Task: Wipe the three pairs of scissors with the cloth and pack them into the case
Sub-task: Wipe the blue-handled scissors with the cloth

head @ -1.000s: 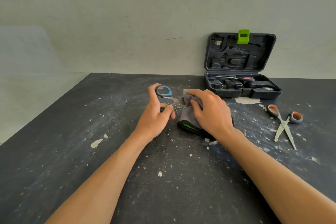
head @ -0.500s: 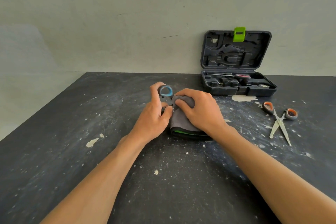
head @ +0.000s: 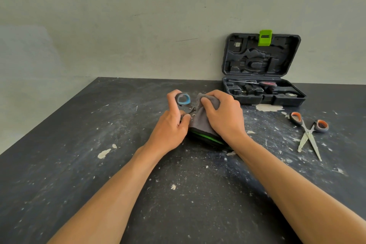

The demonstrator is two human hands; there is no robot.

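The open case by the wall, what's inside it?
The case holds dark moulded compartments and a long thin tool with a red handle lying across the back. No scissors can be made out in it; the front wall hides the compartment floors.

Both forearms bare, left hand point(head: 170, 125) and right hand point(head: 223, 117) ungloved.

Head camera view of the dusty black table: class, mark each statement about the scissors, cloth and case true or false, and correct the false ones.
1. The left hand holds the blue-handled scissors. True.
2. The right hand lies open on the table. False: it grips the grey cloth.
3. The orange-handled scissors lie inside the case. False: they lie on the black table, right of the hands.
4. The dark plastic case stands open. True.
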